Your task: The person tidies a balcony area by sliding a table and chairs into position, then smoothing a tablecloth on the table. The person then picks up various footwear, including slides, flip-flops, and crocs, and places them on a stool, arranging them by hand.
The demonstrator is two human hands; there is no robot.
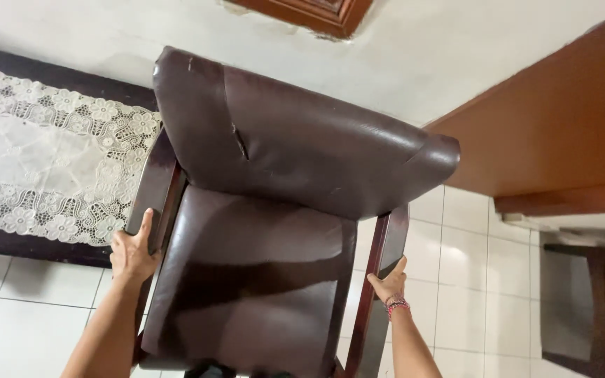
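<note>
A dark brown leather armchair (267, 210) fills the middle of the view, seen from above, its backrest cracked near the top. My left hand (133, 250) grips the chair's left wooden armrest (157, 189). The right wooden armrest (385, 245) is held by my right hand (389, 283), which wears a beaded bracelet at the wrist. Both arms reach in from the bottom edge.
A dark table with a white lace runner (43, 161) stands at the left, close to the chair. A brown wooden door (561, 126) is at the right, with another dark piece of furniture (589, 308) below it. White floor tiles (477, 280) lie around the chair.
</note>
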